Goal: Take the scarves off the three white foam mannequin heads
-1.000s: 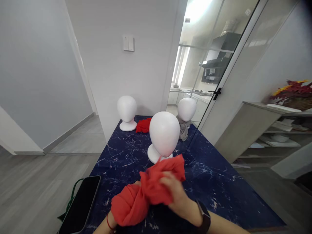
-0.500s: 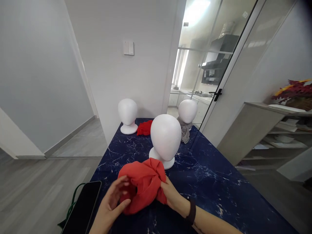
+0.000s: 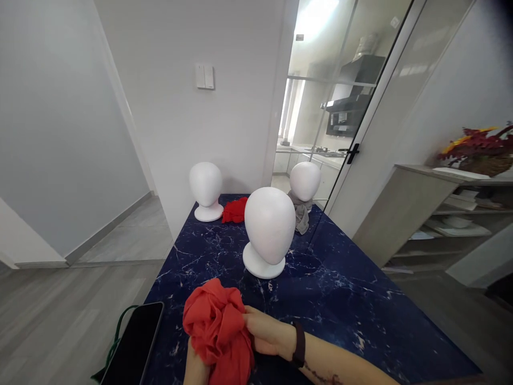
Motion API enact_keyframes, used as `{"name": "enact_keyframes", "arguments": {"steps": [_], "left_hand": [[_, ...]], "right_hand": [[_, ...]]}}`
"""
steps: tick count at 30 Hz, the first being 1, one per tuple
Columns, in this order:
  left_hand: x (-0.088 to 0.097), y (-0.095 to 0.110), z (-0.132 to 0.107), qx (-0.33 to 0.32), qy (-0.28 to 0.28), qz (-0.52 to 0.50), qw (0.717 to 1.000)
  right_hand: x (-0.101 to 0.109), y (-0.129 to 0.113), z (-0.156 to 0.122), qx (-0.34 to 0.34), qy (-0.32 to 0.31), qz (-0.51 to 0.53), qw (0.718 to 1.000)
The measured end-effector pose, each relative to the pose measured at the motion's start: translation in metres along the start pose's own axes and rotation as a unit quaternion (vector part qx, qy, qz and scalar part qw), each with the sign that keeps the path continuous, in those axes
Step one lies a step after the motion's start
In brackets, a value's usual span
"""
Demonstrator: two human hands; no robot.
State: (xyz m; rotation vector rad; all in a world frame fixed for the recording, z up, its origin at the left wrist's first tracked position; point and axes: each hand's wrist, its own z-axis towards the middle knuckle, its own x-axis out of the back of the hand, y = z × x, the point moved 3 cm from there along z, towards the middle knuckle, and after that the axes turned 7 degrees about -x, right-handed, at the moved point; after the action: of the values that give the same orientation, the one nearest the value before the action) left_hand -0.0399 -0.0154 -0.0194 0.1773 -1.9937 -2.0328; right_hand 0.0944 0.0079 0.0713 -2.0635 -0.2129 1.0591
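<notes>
A bunched red cloth (image 3: 216, 326) is held just above the near part of the dark blue marble table (image 3: 340, 299). My right hand (image 3: 264, 334) grips its right side with fingers closed. My left hand (image 3: 195, 369) comes up from below at the bottom edge, mostly hidden under the cloth, and holds its underside. A white foam mannequin head (image 3: 269, 230) stands upright on the table just beyond the cloth.
Two more white foam heads stand at the far end, one (image 3: 206, 190) at the left, one (image 3: 305, 184) at the right with a grey cloth (image 3: 301, 216) at its base. Another red cloth (image 3: 235, 209) lies between them. A black phone (image 3: 134, 342) lies at the table's near left edge. A glass door (image 3: 360, 133) and shelves (image 3: 449, 214) are to the right.
The red cloth has come down and toward me, away from the nearest foam head, and is more tightly bunched. My left hand has slid under it.
</notes>
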Motion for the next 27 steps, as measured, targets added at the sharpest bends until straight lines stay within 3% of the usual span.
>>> {"name": "enact_keyframes", "arguments": {"steps": [2, 4, 5, 7, 8, 10, 11, 13, 16, 19, 23, 27], "left_hand": [[0.005, 0.010, 0.004, 0.048, 0.031, -0.075, 0.996], [0.016, 0.026, 0.009, 0.044, 0.084, -0.091, 0.991], [0.022, 0.037, 0.012, 0.017, 0.117, -0.072, 0.990], [0.033, 0.058, 0.020, -0.071, 0.169, 0.002, 0.983], [0.034, 0.067, 0.024, -0.113, 0.162, 0.048, 0.979], [0.028, 0.073, 0.033, -0.160, 0.087, 0.136, 0.974], [0.022, 0.071, 0.037, -0.167, 0.031, 0.178, 0.969], [0.010, 0.059, 0.039, -0.171, -0.062, 0.265, 0.947], [0.004, 0.038, 0.032, -0.176, -0.093, 0.383, 0.902], [0.008, 0.026, 0.020, -0.158, -0.134, 0.429, 0.879], [0.010, 0.028, 0.014, -0.159, -0.159, 0.427, 0.876], [0.004, 0.048, 0.026, -0.175, -0.155, 0.390, 0.890]], "right_hand": [[0.013, -0.005, -0.006, 0.045, 0.029, -0.069, 0.996], [0.038, -0.012, -0.013, 0.103, 0.133, -0.139, 0.976], [0.054, -0.016, -0.018, 0.144, 0.211, -0.168, 0.952], [0.087, -0.024, -0.029, 0.226, 0.376, -0.203, 0.875], [0.102, -0.028, -0.035, 0.259, 0.447, -0.214, 0.829], [0.127, -0.035, -0.042, 0.301, 0.543, -0.243, 0.745], [0.136, -0.040, -0.043, 0.310, 0.568, -0.264, 0.716], [0.149, -0.050, -0.038, 0.319, 0.578, -0.313, 0.683], [0.157, -0.065, -0.023, 0.322, 0.562, -0.376, 0.663], [0.158, -0.073, -0.007, 0.323, 0.561, -0.388, 0.657], [0.158, -0.076, 0.005, 0.339, 0.564, -0.344, 0.669], [0.161, -0.077, 0.003, 0.359, 0.552, -0.291, 0.694]]}}
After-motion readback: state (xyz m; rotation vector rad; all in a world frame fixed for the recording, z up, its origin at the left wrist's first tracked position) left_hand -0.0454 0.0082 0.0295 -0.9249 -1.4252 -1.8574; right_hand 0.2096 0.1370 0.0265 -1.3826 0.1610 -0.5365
